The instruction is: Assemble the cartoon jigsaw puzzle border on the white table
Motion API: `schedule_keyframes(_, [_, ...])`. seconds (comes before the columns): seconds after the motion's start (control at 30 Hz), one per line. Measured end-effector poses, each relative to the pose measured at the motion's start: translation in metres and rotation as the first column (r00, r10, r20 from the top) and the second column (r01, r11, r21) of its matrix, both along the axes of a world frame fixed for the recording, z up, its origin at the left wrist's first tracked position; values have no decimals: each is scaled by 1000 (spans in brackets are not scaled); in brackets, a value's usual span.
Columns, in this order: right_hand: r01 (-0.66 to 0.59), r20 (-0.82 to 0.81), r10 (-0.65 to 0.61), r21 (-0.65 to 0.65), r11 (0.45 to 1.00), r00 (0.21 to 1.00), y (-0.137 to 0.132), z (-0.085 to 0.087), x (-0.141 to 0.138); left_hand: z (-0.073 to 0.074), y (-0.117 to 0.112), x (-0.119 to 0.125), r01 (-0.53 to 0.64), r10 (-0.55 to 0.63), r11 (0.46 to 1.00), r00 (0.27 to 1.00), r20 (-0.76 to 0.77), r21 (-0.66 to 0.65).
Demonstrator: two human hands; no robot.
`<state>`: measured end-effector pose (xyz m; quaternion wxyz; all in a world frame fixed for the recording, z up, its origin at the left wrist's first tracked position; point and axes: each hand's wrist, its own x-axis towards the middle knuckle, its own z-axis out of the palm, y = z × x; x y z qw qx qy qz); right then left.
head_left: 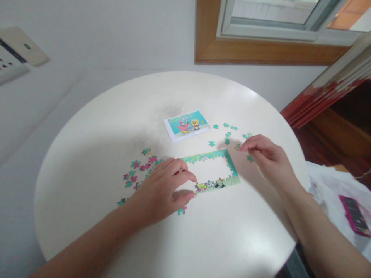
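Note:
A partly assembled jigsaw puzzle [236, 172] lies on the white table, its frame of teal and pale green edge pieces around a bare middle. Over its left end is my left hand [165, 189], thumb and index finger apart beside the lower left corner and hiding part of that side. My right hand [269, 158], to the right of the puzzle, pinches a small pale puzzle piece [237, 146] at its fingertips. Under my left thumb sits a loose teal and pink piece [182, 211].
Behind the puzzle lies a reference picture [188, 124] with cartoon figures. Several teal pieces [211, 143] are scattered at the right, and several pink and teal pieces [145, 166] at the left. A pink-edged phone [356, 216] rests on white plastic beyond the round table's [87, 127] right edge.

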<state>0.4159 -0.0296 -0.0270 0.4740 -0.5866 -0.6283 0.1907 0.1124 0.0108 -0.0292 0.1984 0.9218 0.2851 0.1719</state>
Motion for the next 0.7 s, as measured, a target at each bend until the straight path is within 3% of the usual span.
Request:
schedule_keyframes(0.17, [-68, 54, 68, 2, 998, 996, 0, 1, -3, 0, 0, 1, 7, -7, 1000, 1000, -4, -6])
schedule_keyframes(0.7, [-59, 43, 59, -5, 998, 997, -1, 3, -4, -3, -3, 0, 1, -1, 1000, 1000, -9, -14])
